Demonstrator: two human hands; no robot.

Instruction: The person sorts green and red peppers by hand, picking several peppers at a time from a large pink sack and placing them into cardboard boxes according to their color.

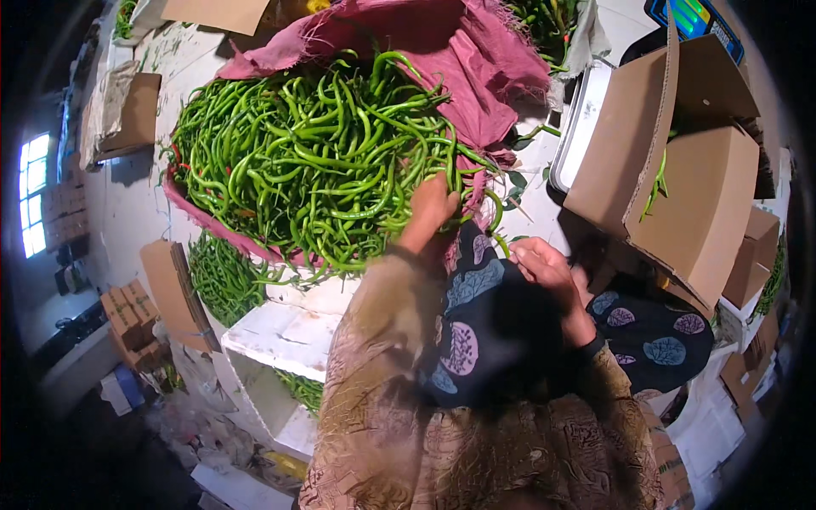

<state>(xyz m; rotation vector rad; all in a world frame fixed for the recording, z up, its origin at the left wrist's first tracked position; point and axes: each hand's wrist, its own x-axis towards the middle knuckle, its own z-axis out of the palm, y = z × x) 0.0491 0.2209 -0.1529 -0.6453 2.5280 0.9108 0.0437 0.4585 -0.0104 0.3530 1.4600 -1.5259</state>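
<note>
A large heap of long green chili peppers [306,159], with a few red ones at its left side, lies on a pink woven sack [478,83]. My left hand [435,205] reaches into the right front of the heap; its fingertips are hidden among the peppers. To the right of the heap, above my patterned dark apron [475,293], my right hand [542,260] pinches the lower end of one curved green chili pepper [497,217] between thumb and fingers.
An upturned-flap cardboard box [695,204] with a few peppers stands on the right beside a white tray [577,127]. At the lower left are a white foam box [287,338], folded cardboard [175,293] and another pepper pile [223,280]. Leaf scraps [515,185] lie on the floor.
</note>
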